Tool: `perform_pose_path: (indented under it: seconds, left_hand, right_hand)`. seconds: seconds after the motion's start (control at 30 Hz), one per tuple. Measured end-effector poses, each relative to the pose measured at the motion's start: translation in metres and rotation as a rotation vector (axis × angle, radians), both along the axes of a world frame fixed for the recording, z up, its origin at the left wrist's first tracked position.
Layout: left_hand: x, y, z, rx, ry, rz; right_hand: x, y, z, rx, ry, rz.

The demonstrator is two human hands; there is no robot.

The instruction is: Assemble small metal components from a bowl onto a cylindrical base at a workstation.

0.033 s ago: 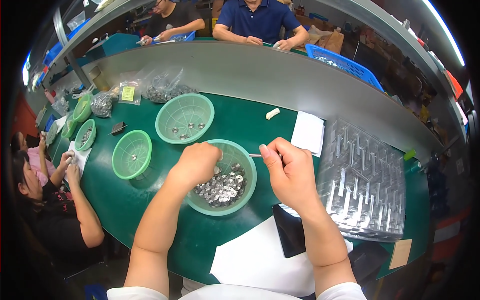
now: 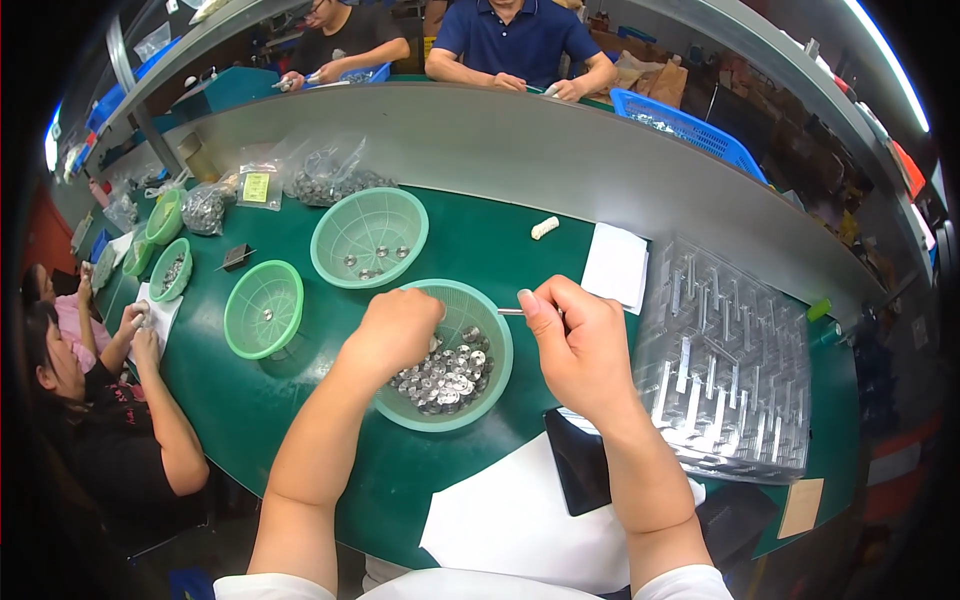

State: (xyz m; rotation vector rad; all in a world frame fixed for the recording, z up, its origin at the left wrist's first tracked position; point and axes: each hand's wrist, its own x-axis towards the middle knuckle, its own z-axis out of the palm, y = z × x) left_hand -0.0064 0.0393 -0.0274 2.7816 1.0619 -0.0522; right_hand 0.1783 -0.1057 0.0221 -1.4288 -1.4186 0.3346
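My left hand (image 2: 398,328) is closed above the left rim of a green mesh basket (image 2: 505,372). Its fingertips point down and away, so whatever they pinch is hidden. Small round metal parts (image 2: 447,384) are heaped inside that basket. Just right of the basket, my right hand (image 2: 580,350) is closed around a thin metal rod-like tool (image 2: 511,312). The tool's tip points left, over the basket's rim. Behind it stands a larger green basket (image 2: 370,193) with several metal parts in the bottom. A brighter green basket (image 2: 231,330) to the left holds one part.
Stacked clear plastic trays (image 2: 730,370) stand at the right. A dark tablet-like device (image 2: 577,462) lies on white paper (image 2: 500,520) before me. Bags of metal parts (image 2: 335,180) rest along the grey divider (image 2: 480,130). A co-worker (image 2: 120,430) sits at the left; others work beyond the divider.
My left hand has shifted very slightly over the basket. Otherwise nothing has visibly moved.
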Motion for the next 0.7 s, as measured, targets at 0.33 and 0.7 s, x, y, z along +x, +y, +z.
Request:
perform_pose_path:
  seconds: [0.33,0.7]
  left_hand:
    - [0.006,0.001,-0.014,-0.087,-0.024,-0.044]
    - [0.011,-0.003,-0.015,-0.113,-0.023,-0.052]
  right_hand:
    - [-0.003,0.0,-0.001,0.013,0.023,0.027]
    - [-0.001,0.001,-0.001,0.009,0.004,0.021]
